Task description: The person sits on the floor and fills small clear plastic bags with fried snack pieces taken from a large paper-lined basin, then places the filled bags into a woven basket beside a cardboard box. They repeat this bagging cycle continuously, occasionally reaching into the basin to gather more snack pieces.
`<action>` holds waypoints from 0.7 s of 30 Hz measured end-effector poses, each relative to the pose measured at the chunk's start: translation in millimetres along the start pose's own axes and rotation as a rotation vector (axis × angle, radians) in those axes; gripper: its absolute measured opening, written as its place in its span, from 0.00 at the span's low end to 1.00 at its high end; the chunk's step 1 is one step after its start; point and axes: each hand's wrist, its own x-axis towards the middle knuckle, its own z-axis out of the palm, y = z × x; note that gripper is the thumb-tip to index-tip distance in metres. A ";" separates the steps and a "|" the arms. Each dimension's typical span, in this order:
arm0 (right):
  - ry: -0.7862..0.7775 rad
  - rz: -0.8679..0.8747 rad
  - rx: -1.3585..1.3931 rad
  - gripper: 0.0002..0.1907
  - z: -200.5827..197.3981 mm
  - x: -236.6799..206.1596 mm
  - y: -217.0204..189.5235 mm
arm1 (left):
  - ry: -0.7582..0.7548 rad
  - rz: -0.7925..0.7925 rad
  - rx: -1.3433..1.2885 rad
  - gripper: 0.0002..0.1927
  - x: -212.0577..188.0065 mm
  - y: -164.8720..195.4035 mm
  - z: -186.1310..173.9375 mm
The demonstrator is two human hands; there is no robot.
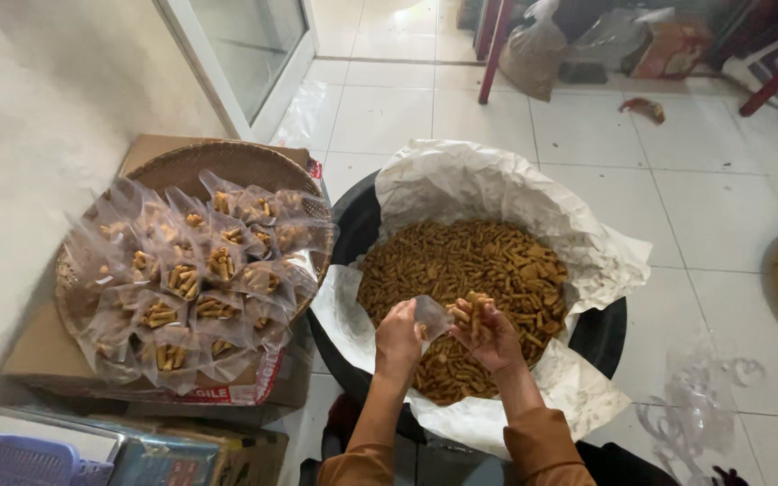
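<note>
While the left hand (400,335) pinches a small clear bag (431,315) open over the tub (605,333), the right hand's (490,331) fingers close on snack sticks (472,306) just beside its mouth.

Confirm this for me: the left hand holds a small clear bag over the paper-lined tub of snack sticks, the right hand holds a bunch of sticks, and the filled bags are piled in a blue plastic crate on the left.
One thing is wrong. The filled bags lie on a round woven tray, not in a blue crate, as the head view shows. The rest stands: the left hand holds the small clear bag over the paper-lined tub, and the right hand holds snack sticks.
</note>
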 end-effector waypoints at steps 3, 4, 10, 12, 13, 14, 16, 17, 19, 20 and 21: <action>-0.015 -0.060 0.133 0.17 16.4 0.6 -8.8 | -0.046 -0.033 0.018 0.25 -0.4 -3.4 5.7; -0.030 -0.116 0.126 0.16 19.5 2.7 -11.5 | -0.050 -0.035 0.026 0.24 -0.8 -4.5 7.0; -0.030 -0.292 0.032 0.15 33.8 12.7 -4.6 | -0.051 -0.034 0.002 0.23 -0.9 -6.3 12.5; -0.019 -0.345 -0.025 0.14 46.0 12.7 8.8 | -0.057 -0.048 -0.013 0.23 0.4 -3.6 13.5; -0.025 -0.369 -0.048 0.14 53.4 12.7 16.1 | -0.070 -0.073 -0.026 0.23 1.5 -1.6 13.7; -0.033 -0.394 -0.072 0.13 60.6 12.4 22.6 | -0.081 -0.096 -0.039 0.24 3.2 0.3 13.3; -0.068 -0.515 -0.259 0.14 72.5 10.2 33.1 | -0.074 -0.086 -0.048 0.24 6.3 4.2 11.2; -0.085 -0.575 -0.353 0.14 76.9 8.9 36.2 | -0.072 -0.081 -0.052 0.24 7.5 6.2 9.6; -0.149 -0.618 -0.464 0.14 82.7 6.3 39.1 | -0.086 -0.135 -0.053 0.17 9.0 9.9 6.0; -0.182 -0.639 -0.520 0.14 84.7 5.5 39.5 | -0.093 -0.162 -0.054 0.14 9.6 11.4 3.9; -0.208 -0.658 -0.583 0.14 86.6 5.3 39.2 | -0.062 -0.126 -0.086 0.16 10.0 12.3 1.5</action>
